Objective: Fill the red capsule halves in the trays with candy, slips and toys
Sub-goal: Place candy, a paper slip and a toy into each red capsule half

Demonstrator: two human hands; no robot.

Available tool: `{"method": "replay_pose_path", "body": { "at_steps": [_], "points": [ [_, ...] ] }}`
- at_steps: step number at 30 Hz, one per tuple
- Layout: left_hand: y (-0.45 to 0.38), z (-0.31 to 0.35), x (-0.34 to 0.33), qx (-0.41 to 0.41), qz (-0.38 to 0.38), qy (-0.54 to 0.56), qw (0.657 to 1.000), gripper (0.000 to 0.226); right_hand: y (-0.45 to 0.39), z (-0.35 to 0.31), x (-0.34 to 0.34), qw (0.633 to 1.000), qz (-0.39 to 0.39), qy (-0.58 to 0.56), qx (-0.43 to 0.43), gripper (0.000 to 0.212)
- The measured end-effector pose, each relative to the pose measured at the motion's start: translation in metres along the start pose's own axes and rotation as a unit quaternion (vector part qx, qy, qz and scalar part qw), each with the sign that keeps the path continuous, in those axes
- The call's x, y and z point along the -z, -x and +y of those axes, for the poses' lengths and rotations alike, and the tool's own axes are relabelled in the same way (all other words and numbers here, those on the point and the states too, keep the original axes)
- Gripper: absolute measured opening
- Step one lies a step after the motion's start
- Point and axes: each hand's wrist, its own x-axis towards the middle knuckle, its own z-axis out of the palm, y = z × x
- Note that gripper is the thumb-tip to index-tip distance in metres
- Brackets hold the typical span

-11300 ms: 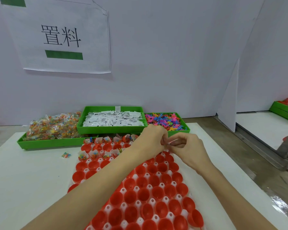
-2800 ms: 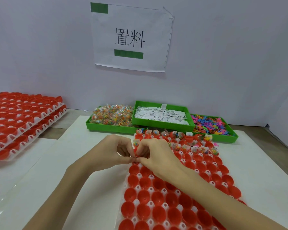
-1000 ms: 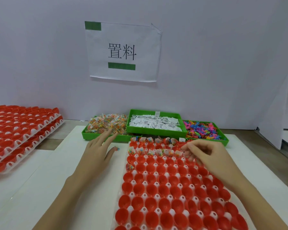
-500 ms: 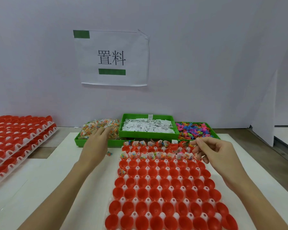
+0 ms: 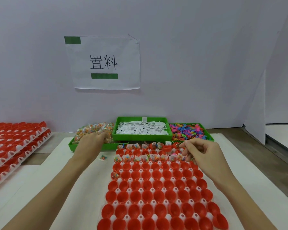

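A white tray of red capsule halves (image 5: 158, 195) lies in front of me. Its two far rows hold candy, slips and toys; one half at the left edge (image 5: 115, 175) holds a candy packet. My left hand (image 5: 91, 143) reaches into the candy pile (image 5: 93, 130) in the green tray, its fingertips buried among the packets. My right hand (image 5: 201, 153) hovers over the tray's far right corner. Its fingers are curled, and thumb and forefinger pinch something small that I cannot make out.
A green tray of white slips (image 5: 141, 130) and one of coloured toys (image 5: 188, 131) stand behind the capsule tray. A loose candy packet (image 5: 103, 157) lies on the white mat. Stacked capsule trays (image 5: 12, 146) sit at the left, a white partition (image 5: 254, 113) at the right.
My left hand has moved forward from the mat into the candy pile. My right hand has shifted from the tray's middle to its far right corner.
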Motion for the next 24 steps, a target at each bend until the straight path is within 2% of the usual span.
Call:
{"method": "replay_pose_path", "body": {
  "at_steps": [5,9,14,17,21,24],
  "points": [
    [-0.001,0.002,-0.002,-0.016,0.004,0.064,0.998,0.037,0.001,-0.003,0.001,1.0,0.003,0.0,0.004,0.021],
    [-0.003,-0.003,-0.002,-0.024,-0.011,0.082,0.996,0.024,0.001,-0.001,0.001,1.0,0.001,0.013,0.006,0.02],
    [-0.001,-0.012,-0.001,-0.036,0.027,0.13,0.99,0.004,0.0,0.0,0.003,1.0,0.004,0.023,0.004,0.02],
    [-0.002,-0.018,0.0,-0.027,0.043,0.147,0.988,0.01,0.0,0.001,0.001,0.999,0.001,0.031,0.006,0.02],
    [0.007,-0.017,0.004,-0.022,0.105,0.176,0.979,0.011,0.001,0.002,-0.001,0.999,-0.006,0.05,0.009,0.02],
    [0.019,-0.006,0.011,0.047,0.172,0.241,0.954,0.011,0.0,0.003,0.0,0.999,-0.009,0.052,0.01,0.02]
  ]
}}
